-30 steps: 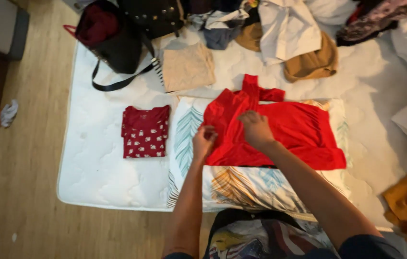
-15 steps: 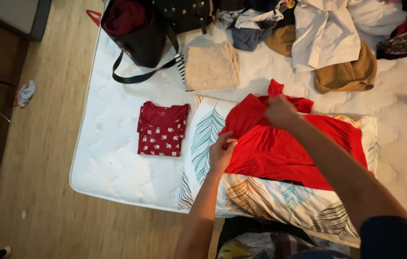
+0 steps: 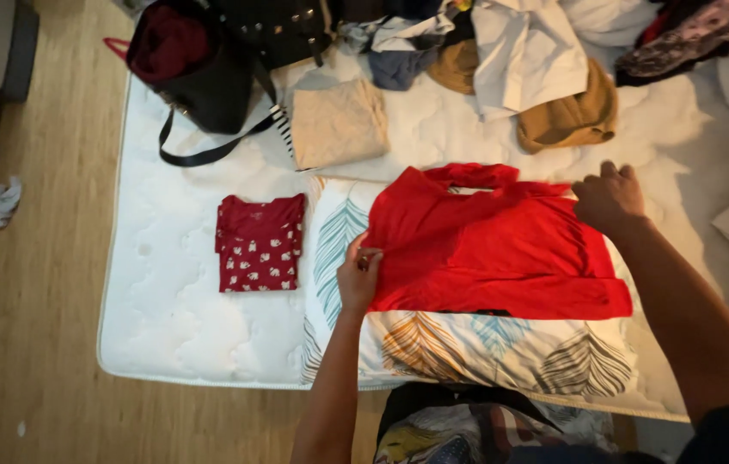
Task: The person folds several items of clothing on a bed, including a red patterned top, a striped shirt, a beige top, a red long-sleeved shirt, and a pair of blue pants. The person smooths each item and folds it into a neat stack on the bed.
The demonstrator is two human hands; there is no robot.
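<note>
Red garment [image 3: 502, 249]: soft matt cloth, lightly creased, lying on a smooth printed cotton-like pillow [image 3: 485, 352] with a feather pattern. Mattress [image 3: 167, 292]: white quilted fabric, dimpled and matt; floor [image 3: 38, 344]: pale wood boards with a slight sheen. Black bag [image 3: 210, 86]: smooth leather-like material with small glossy metal studs.

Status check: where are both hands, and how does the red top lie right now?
Left hand pinching red top's left edge. Right hand pressing its upper right corner. Top spread flat on feather-print pillow. Small folded patterned red shirt alongside, apart.

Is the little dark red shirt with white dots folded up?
Folded: the dark red shirt lies as a neat flat rectangle on the mattress.
</note>
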